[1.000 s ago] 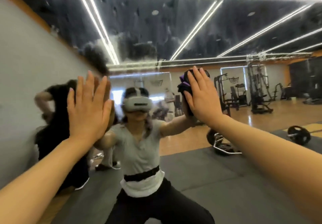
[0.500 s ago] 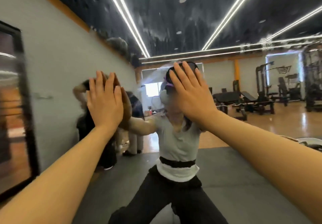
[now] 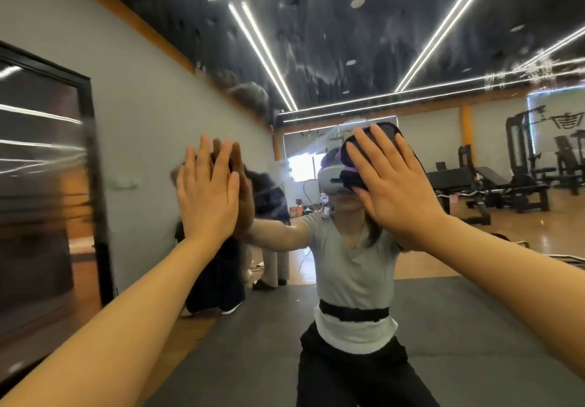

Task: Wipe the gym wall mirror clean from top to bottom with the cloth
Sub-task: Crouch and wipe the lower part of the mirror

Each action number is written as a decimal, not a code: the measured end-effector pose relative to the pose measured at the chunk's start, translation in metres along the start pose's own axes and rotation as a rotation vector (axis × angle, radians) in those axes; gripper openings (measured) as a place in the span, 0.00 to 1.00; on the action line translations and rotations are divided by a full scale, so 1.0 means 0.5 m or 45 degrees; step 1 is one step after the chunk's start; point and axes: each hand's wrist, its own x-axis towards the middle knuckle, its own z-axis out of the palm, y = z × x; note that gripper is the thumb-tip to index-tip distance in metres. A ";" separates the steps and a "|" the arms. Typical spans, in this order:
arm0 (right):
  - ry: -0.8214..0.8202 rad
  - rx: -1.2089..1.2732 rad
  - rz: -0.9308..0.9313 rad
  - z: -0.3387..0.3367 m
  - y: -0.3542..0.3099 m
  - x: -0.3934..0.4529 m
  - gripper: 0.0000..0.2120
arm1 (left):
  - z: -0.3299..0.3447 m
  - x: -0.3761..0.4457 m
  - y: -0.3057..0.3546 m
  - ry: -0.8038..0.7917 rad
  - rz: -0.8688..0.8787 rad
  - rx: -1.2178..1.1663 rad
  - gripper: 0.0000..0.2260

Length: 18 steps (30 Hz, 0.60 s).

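While the left hand [image 3: 207, 197] lies flat, the splayed right hand [image 3: 391, 185] presses the upright cloth [image 3: 373, 150] to the mirror [image 3: 348, 58].

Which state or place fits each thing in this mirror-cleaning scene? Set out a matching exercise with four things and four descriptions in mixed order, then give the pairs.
Things:
1. left hand
2. right hand
3. cloth
4. mirror

Descriptions:
A. streaked and smeared across its upper part
B. dark, pinned flat under a palm
C. bare, flat against the glass
D. pressing the cloth to the glass

Pairs: 1-C, 2-D, 3-B, 4-A
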 end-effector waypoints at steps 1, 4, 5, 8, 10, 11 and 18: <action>0.003 -0.011 -0.002 0.001 0.001 -0.001 0.30 | 0.006 0.007 -0.012 0.004 0.000 -0.015 0.24; 0.003 -0.040 -0.013 0.003 0.004 0.000 0.30 | 0.033 0.016 -0.031 0.065 0.016 -0.061 0.25; 0.004 -0.048 -0.017 0.004 0.004 -0.002 0.30 | 0.042 0.015 -0.033 0.104 0.024 -0.066 0.25; 0.038 -0.044 -0.007 0.008 0.000 -0.004 0.29 | 0.059 0.012 -0.039 0.192 0.054 -0.075 0.26; 0.069 -0.022 0.008 0.007 -0.008 0.000 0.29 | 0.062 0.011 -0.044 0.220 0.069 -0.083 0.25; 0.070 -0.009 0.011 0.005 -0.013 0.006 0.29 | 0.062 0.010 -0.045 0.231 0.075 -0.082 0.25; -0.089 -0.097 -0.083 -0.015 -0.035 0.163 0.29 | 0.066 0.012 -0.045 0.272 0.100 -0.052 0.25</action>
